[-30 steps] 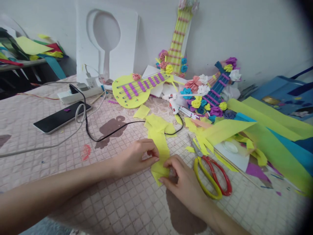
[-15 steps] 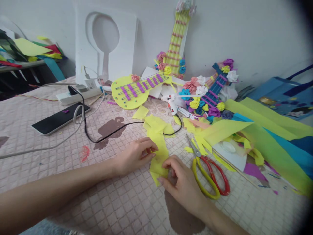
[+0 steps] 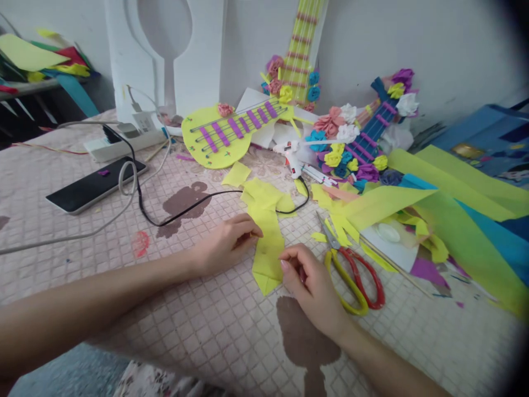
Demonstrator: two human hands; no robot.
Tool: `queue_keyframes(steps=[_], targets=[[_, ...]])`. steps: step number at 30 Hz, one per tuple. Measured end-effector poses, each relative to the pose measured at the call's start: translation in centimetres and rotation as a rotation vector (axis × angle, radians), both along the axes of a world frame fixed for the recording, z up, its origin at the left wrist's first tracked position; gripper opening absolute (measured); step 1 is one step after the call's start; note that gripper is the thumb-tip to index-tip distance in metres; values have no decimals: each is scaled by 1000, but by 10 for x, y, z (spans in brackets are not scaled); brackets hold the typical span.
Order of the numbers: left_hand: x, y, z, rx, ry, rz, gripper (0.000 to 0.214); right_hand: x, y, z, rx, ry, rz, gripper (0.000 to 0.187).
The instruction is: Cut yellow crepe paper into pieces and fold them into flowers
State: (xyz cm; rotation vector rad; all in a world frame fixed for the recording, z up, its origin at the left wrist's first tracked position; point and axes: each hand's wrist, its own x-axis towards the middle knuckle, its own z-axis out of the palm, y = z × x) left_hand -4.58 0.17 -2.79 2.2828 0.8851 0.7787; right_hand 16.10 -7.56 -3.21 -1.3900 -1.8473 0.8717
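Observation:
A yellow crepe paper strip (image 3: 269,242) lies lengthwise on the table between my hands, its lower end folded to a point. My left hand (image 3: 231,241) is closed, thumb and forefinger pinched at the strip's left edge. On the opposite edge, lower down, my right hand (image 3: 312,284) is closed with its fingertips pinching the paper. Scissors (image 3: 351,270) with one yellow and one red handle lie just right of my right hand, blades pointing away. More yellow paper pieces (image 3: 260,193) lie beyond the strip.
A white glue gun (image 3: 292,157) stands behind, its black cord (image 3: 194,208) crossing the table. A yellow paper guitar (image 3: 223,140) and a blue flowered one (image 3: 370,138) rest at the back. Left are a phone (image 3: 93,187) and power strip (image 3: 119,144). Coloured sheets (image 3: 454,220) pile up right.
My right thumb and forefinger have come together at the strip's edge. The strip's lower end now shows a flatter, pointed fold. The view has tilted slightly downward.

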Motion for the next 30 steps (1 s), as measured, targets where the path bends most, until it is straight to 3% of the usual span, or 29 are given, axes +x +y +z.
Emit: queue_keyframes(steps=[7, 12, 19, 24, 28, 30], targets=[[0, -2, 2, -32, 29, 65, 15, 0, 1, 1, -6, 1, -14, 9], [6, -5, -2, -18, 121, 94, 33, -1, 1, 2, 14, -3, -18, 9], [11, -5, 0, -99, 87, 152, 18, -2, 0, 1, 35, 4, -49, 11], [9, -7, 1, -92, 40, 100, 4, 0, 5, 0, 63, 50, -128, 27], [7, -11, 9, -65, 26, -1, 1, 2, 12, 13, 214, -145, -137, 42], [7, -14, 14, -90, 20, -61, 3, 3, 14, 20, 262, -192, -87, 30]])
